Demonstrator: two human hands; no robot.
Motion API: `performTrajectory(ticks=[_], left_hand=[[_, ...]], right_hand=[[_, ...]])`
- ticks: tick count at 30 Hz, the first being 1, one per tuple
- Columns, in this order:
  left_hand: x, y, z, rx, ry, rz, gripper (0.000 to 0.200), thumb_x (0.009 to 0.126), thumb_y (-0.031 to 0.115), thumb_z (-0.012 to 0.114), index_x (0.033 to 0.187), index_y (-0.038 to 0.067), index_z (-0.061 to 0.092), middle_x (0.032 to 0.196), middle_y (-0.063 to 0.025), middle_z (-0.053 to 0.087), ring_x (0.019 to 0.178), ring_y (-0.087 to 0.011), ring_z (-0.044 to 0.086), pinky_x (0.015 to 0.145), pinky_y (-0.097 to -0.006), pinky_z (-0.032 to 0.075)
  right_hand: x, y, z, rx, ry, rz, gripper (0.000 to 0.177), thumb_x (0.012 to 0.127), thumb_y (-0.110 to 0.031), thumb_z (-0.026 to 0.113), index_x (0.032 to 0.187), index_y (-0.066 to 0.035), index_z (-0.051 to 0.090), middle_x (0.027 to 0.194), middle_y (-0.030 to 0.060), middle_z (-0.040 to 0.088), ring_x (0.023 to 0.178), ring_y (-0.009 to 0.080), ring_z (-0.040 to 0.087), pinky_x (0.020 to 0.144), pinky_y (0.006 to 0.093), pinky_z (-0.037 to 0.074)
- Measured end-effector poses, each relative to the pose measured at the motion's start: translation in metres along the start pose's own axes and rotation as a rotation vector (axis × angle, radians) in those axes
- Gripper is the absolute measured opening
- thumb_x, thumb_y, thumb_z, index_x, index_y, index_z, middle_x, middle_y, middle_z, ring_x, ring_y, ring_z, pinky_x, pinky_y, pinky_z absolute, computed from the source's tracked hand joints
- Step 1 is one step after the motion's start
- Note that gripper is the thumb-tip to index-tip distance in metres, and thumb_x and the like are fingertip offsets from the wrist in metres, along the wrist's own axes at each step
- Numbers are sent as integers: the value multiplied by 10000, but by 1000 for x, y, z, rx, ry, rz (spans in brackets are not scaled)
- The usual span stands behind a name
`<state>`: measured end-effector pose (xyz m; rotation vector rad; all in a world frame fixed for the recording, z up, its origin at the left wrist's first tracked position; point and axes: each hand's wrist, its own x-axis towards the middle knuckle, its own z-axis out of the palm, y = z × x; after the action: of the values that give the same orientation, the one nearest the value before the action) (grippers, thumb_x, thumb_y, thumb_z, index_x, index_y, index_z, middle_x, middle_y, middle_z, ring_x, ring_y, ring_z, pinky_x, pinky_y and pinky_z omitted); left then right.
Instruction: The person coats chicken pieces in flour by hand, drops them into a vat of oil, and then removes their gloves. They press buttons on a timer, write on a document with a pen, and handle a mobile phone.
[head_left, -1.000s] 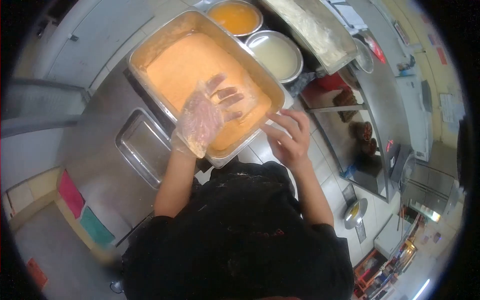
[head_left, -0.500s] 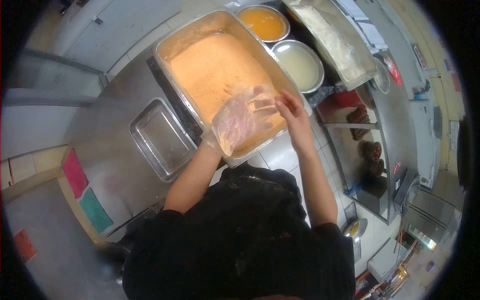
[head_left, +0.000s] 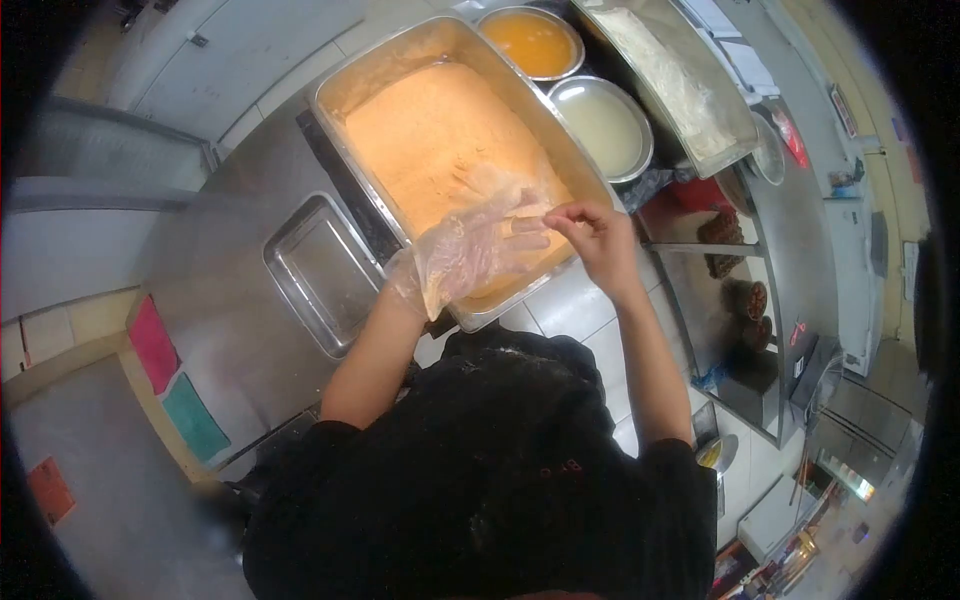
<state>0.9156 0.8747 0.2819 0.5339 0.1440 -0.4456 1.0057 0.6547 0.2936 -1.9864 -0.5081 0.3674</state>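
The right hand's (head_left: 597, 243) fingertips pinch a fingertip of the clear glove (head_left: 437, 250); inside, the left hand's (head_left: 483, 252) fingers stand slightly apart. The glove is over orange powder (head_left: 430, 130) in a deep pan (head_left: 368, 78), whose wall separates it from two bowls (head_left: 590, 87); leftward lies a shallow tray (head_left: 322, 265).

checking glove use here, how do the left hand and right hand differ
The left hand is in a loose clear glove; the right hand is bare. The left hand's fingers stretch out, while the right hand's are bent, their tips pinched at the glove's finger ends. Both hands are held palm-height near the pan of orange powder.
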Motion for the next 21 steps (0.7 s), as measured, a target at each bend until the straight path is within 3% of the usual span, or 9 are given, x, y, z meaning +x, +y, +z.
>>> performTrajectory(ticks=[3, 6, 8, 10, 12, 16, 18, 19, 21], left_hand=[[-6, -1, -6, -147, -64, -5, 632, 1096, 428, 441, 1551, 0, 348, 1546, -307, 416, 1397, -452, 473, 1104, -546, 459], [-17, -1, -2, -118, 93, 75, 690, 1090, 479, 416, 1562, -16, 323, 1581, -306, 372, 1431, -477, 416, 1139, -584, 417], [-20, -4, -5, -621, -8, -10, 701, 1072, 502, 444, 1546, -8, 366, 1594, -292, 363, 1439, -477, 403, 1147, -599, 405], [-25, -7, -10, -559, -22, -4, 688, 1064, 493, 465, 1532, -6, 393, 1583, -291, 376, 1432, -472, 411, 1139, -596, 415], [-26, -7, -13, -503, -32, 2, 675, 1057, 484, 485, 1518, -4, 421, 1571, -290, 389, 1425, -467, 419, 1131, -592, 425], [-23, -15, -19, -328, 37, 2, 623, 1051, 449, 507, 1471, -11, 492, 1522, -224, 471, 1367, -419, 477, 1075, -548, 480], [-18, -18, -25, -224, 51, 18, 610, 1050, 438, 511, 1465, -8, 503, 1510, -197, 493, 1352, -392, 491, 1053, -532, 495], [-16, -20, -27, -185, 26, 21, 600, 1048, 435, 512, 1459, -2, 516, 1509, -178, 502, 1343, -368, 502, 1044, -516, 498], [-18, -20, -27, -149, 7, 35, 590, 1047, 433, 514, 1452, 5, 529, 1508, -159, 511, 1333, -344, 513, 1035, -500, 502]], right_hand=[[-1, -10, 4, -155, 97, -115, 135, 908, -130, 774, 963, -8, 758, 884, 115, 756, 796, 189, 712, 725, 299, 535], [8, -1, 1, -192, 219, -239, 127, 915, -129, 763, 963, -14, 741, 907, 117, 752, 814, 226, 721, 737, 331, 554], [9, -2, 3, -183, 162, -181, 138, 911, -134, 768, 960, -8, 738, 915, 118, 755, 834, 220, 723, 762, 336, 559], [12, -6, 4, -175, 113, -126, 149, 908, -138, 773, 956, -2, 735, 923, 118, 757, 855, 215, 725, 786, 340, 563], [17, -11, 7, 60, 56, -142, 182, 905, -143, 772, 1016, 0, 749, 954, 119, 761, 905, 214, 725, 848, 335, 562], [18, -37, 12, -106, 44, -339, 227, 914, -144, 758, 1092, -2, 756, 993, 121, 767, 939, 207, 723, 894, 330, 552], [18, -39, 12, -33, -153, -173, 252, 923, -145, 745, 1139, -15, 760, 1004, 118, 771, 923, 213, 726, 882, 334, 556], [19, -36, 11, -37, -154, -176, 252, 923, -145, 745, 1139, -15, 760, 1004, 118, 771, 923, 213, 726, 882, 334, 556], [22, -33, 8, 9, -277, -76, 213, 925, -154, 750, 1079, -6, 765, 989, 115, 775, 896, 217, 731, 835, 337, 559]])
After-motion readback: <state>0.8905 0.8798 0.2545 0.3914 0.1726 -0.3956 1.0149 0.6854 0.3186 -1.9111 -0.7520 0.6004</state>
